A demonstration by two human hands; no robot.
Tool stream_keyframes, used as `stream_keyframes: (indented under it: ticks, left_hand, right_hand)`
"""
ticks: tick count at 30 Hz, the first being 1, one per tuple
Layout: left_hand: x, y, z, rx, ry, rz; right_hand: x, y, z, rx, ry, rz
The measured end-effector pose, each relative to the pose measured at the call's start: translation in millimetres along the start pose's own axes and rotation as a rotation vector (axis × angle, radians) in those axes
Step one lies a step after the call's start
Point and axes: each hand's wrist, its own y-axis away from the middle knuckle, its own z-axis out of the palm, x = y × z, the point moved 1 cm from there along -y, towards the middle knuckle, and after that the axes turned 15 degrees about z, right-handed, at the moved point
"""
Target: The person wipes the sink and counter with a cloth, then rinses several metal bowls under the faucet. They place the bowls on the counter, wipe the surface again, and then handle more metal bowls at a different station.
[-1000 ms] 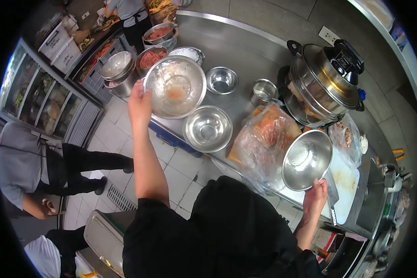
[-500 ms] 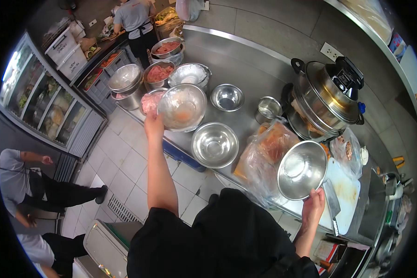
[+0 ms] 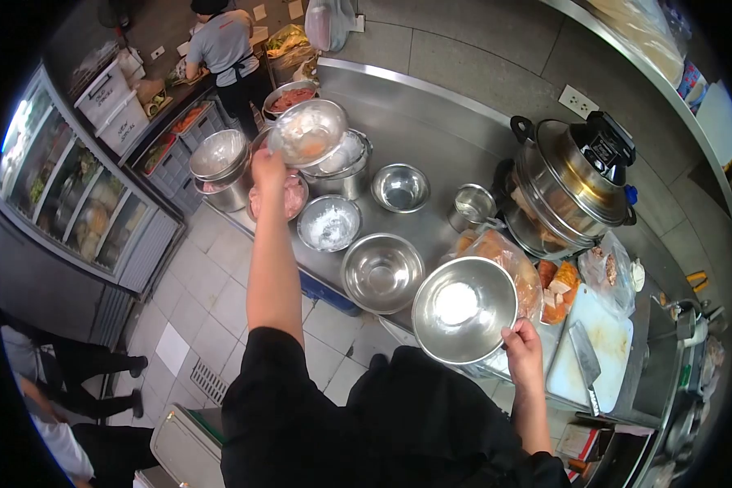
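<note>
My left hand grips the rim of a used metal bowl with orange residue, raised over the containers of raw meat. Below it sit a pot of pink meat and a small bowl of white powder. My right hand pinches the rim of a shiny metal bowl, tilted above the counter's front edge. An empty metal bowl stands between my hands, with a smaller bowl behind it. Bagged food lies partly hidden behind the right-hand bowl.
A large lidded cooker stands at the back right. A cleaver lies on the white cutting board. One person works at the far counter; other people are at the lower left, near a glass-door fridge.
My left hand has moved the used bowl away from me, exposing the white-powder bowl. My right hand has brought its bowl leftward, uncovering orange food beside the cutting board.
</note>
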Motion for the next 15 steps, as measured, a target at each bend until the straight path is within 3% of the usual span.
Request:
stream_keyframes:
  ticks: [2, 5, 7, 11, 13, 15]
  left_hand:
    - [5, -9, 21, -0.139, -0.007, -0.108]
    - [-7, -10, 35, -0.063, -0.074, -0.153]
    - [-15, 1, 34, -0.011, 0.113, -0.092]
    - [-11, 33, -9, -0.055, 0.129, 0.064]
    - [49, 67, -39, -0.18, -0.076, -0.29]
    - [37, 93, -61, -0.219, -0.01, -0.287]
  right_hand:
    - [3, 3, 2, 0.015, 0.027, 0.014]
    - [10, 4, -1, 0.049, -0.03, 0.008]
    - [11, 10, -4, 0.093, -0.048, -0.012]
    - [9, 16, -5, 0.116, -0.145, 0.002]
    - [14, 14, -11, 0.087, -0.166, 0.011]
    - [12, 12, -10, 0.06, -0.184, 0.015]
